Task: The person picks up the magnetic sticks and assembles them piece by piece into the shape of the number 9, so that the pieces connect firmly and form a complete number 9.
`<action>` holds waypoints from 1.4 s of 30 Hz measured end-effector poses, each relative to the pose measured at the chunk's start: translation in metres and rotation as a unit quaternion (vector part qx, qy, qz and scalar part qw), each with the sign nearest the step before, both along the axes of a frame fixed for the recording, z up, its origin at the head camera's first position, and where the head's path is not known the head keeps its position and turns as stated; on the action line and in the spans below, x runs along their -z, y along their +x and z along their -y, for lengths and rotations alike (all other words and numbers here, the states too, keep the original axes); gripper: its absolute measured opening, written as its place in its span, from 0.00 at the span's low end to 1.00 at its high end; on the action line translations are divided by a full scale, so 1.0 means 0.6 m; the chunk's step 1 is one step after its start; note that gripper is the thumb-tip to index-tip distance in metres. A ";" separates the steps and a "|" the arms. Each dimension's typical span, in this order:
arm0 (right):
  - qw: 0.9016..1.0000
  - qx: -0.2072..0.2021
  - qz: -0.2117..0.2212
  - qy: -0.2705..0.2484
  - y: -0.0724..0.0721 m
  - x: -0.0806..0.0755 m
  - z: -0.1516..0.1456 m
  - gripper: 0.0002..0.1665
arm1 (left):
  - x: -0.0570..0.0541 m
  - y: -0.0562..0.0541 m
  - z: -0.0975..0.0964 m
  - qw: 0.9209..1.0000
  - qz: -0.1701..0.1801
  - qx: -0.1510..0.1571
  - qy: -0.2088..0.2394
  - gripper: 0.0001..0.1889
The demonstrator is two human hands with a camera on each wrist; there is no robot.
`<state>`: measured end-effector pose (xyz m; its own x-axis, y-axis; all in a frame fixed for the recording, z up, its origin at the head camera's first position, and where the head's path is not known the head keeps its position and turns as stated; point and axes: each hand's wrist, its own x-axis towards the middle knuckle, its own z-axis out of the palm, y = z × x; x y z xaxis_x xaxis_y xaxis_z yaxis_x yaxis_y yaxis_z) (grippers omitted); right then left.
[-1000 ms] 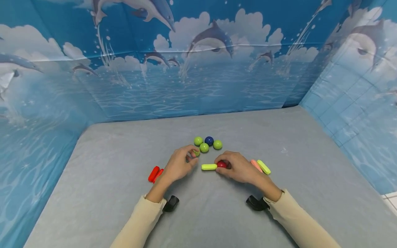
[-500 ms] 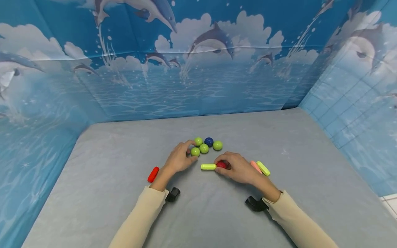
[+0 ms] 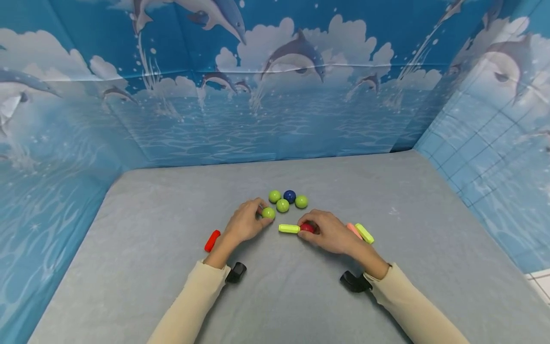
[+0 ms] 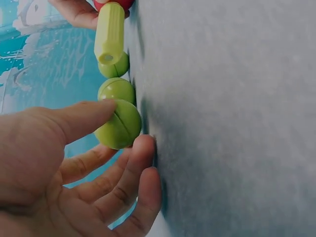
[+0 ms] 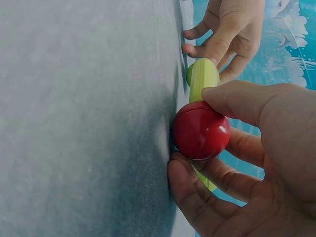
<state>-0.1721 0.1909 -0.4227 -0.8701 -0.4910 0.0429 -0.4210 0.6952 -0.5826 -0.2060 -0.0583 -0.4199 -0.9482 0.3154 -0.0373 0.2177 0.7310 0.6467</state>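
My left hand [image 3: 246, 223] pinches a shiny green ball [image 3: 268, 213] between thumb and fingers, low over the grey surface. In the left wrist view, the thumb lies on the near side of this ball [image 4: 118, 126]. My right hand [image 3: 330, 232] holds a red ball [image 3: 307, 228] between thumb and fingertips. A short yellow ribbed stick [image 3: 289, 229] points left from the red ball, its end against it. In the right wrist view, the thumb tip touches the seam between the stick [image 5: 203, 79] and the red ball [image 5: 201, 131].
Beyond the hands sit three more green balls [image 3: 282, 206] and a dark blue ball [image 3: 290, 196]. A red stick [image 3: 212, 241] lies by the left wrist. Orange [image 3: 354, 230] and yellow sticks [image 3: 364, 233] lie by the right forearm. A dolphin-print sheet [image 3: 275, 119] stands behind.
The left fingers spread around the green balls, then closed on the nearest one, which shifted slightly left and toward me. The yellow stick tilted a little; the right hand stayed nearly in place.
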 end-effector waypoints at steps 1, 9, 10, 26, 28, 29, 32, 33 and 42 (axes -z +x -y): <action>1.000 0.002 0.000 0.001 -0.001 -0.001 0.000 0.11 | -0.002 0.001 0.001 1.000 0.001 0.003 0.000 0.15; 1.000 0.005 -0.006 0.009 -0.007 -0.006 0.001 0.11 | -0.009 0.017 0.006 0.999 -0.012 0.045 0.021 0.20; 1.000 0.005 -0.009 0.011 -0.007 -0.005 0.001 0.11 | -0.009 0.020 0.007 0.998 -0.013 0.049 0.026 0.19; 1.000 -0.001 -0.022 0.009 -0.010 -0.006 0.003 0.09 | -0.007 0.040 0.011 0.996 0.005 0.059 0.071 0.12; 1.000 0.000 -0.026 0.006 -0.010 -0.007 0.002 0.10 | -0.006 0.040 0.011 0.996 0.001 0.057 0.075 0.12; 1.000 0.001 -0.027 0.006 -0.010 -0.007 0.002 0.10 | -0.007 0.040 0.010 0.996 0.000 0.055 0.075 0.12; 1.000 0.004 -0.030 0.009 -0.011 -0.006 0.001 0.10 | -0.006 0.039 0.009 0.996 0.002 0.052 0.075 0.12; 0.999 0.004 -0.030 0.010 -0.011 -0.006 0.001 0.10 | -0.006 0.039 0.008 0.996 0.004 0.052 0.075 0.12; 0.999 0.004 -0.033 0.017 -0.011 -0.008 0.002 0.10 | -0.008 0.037 0.002 0.995 0.018 0.075 0.061 0.12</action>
